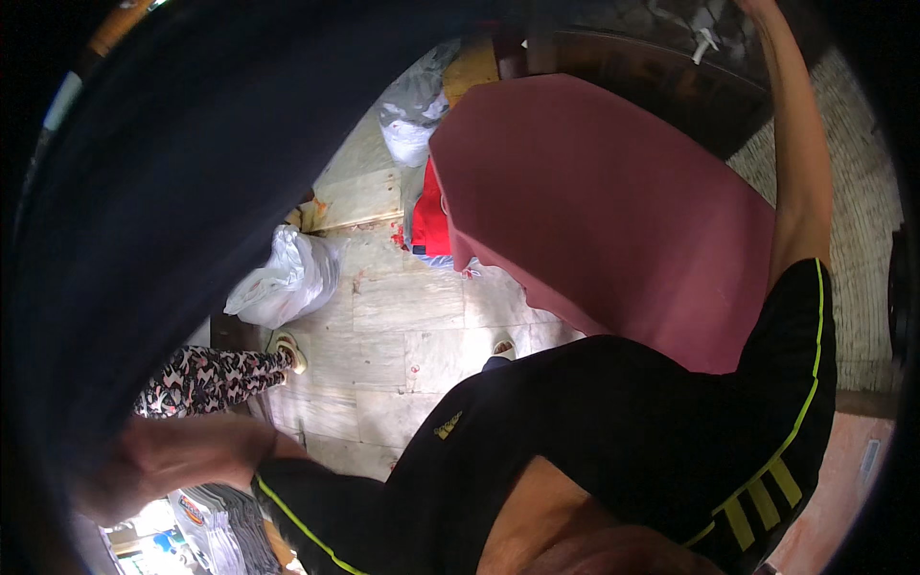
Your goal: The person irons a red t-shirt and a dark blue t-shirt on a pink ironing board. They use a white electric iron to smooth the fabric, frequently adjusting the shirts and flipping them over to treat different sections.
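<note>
A large dark navy cloth fills the upper left, close and blurred. At its lower edge is my left hand, smeared by motion and in shadow, so its fingers do not show. My left forearm reaches out to that side. My right arm stretches up along the right side past a table with a maroon cover. The right hand lies beyond the upper edge of the picture.
White plastic bags stand on the tiled floor, and red fabric hangs beside the table. At the left is another person's patterned trouser leg. Stacked folded garments lie at lower left.
</note>
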Available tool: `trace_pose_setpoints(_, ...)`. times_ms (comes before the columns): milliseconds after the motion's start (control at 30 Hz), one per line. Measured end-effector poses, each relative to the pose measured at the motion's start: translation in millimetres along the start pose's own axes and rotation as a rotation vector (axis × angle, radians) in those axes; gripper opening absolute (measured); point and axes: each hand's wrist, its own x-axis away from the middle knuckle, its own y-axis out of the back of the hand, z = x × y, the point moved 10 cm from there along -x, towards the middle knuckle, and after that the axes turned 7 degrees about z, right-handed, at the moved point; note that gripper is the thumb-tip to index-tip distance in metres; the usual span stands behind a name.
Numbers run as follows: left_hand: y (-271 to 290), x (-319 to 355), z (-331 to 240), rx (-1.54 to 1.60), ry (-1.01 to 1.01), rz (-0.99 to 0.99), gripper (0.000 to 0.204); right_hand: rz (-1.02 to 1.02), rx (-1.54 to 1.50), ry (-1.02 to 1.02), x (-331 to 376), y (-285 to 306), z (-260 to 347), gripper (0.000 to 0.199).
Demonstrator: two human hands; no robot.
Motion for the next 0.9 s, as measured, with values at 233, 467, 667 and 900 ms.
trace_pose_setpoints(233, -363, 71, 10, 0.617, -0.013, 0.543, 0.047, -0.541, -0.123, -0.639, 241, 203, -207, 0.041)
trace_pose_setpoints(467, -534, 210, 63, 0.576, 0.051, 1.018, 0.055, -0.691, -0.116, -0.983, 456, 210, -329, 0.044)
trace_pose_setpoints(667, -394, 182, 236, -0.583, 0.075, 0.460, 0.049, -0.735, 0.571, -0.545, 406, 133, -229, 0.031)
trace_pose_setpoints(900, -291, 205, 479, -0.467, 0.965, 0.321, 0.096, -0.659, 0.711, -0.465, 492, 85, -104, 0.047)
